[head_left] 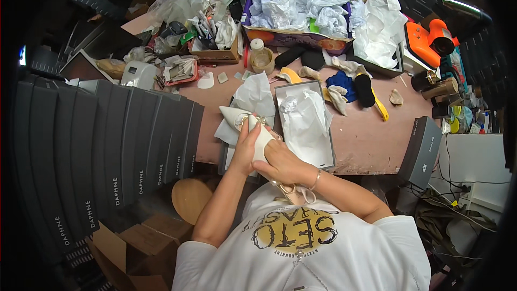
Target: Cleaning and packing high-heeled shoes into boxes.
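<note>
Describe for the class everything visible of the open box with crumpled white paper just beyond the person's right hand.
The box is shallow, rectangular and grey, with thin, low walls that look like cardboard. It lies flat and open side up on the pinkish-brown tabletop, near the edge closest to the person. Loose white paper, thin and crumpled, fills much of it. The right hand hides its near left corner; whether they touch cannot be told.
</note>
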Available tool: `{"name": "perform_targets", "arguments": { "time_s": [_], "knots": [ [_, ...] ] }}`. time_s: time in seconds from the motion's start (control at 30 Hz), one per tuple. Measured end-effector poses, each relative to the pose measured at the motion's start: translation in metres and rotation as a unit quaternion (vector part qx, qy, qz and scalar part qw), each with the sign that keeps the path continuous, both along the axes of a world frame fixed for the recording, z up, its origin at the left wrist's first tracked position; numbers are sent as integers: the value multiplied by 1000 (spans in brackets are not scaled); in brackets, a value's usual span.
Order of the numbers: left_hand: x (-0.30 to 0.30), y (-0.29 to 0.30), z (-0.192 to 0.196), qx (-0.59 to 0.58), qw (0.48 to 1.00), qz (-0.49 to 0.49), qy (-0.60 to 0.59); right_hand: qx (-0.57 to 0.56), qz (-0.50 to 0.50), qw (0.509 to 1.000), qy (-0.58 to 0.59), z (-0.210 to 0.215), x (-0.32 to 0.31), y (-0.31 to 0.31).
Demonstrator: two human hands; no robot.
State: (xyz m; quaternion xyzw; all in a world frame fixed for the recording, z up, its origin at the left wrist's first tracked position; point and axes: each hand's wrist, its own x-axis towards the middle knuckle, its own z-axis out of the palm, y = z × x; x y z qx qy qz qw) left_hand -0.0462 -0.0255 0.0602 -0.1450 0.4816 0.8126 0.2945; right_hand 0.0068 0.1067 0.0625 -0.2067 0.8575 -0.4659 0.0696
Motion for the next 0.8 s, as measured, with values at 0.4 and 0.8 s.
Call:
{"name": "perform_targets", "arguments": {
  "time_s": [0.4,0.8],
  "knots": [
    [-19,0,2,17,999,-25,18,59,91,994,-8,-2,-20,8],
    [4,4,-2,74,989,-131,8,-325,-110,910,-233,9,14,93]
  ]
}}
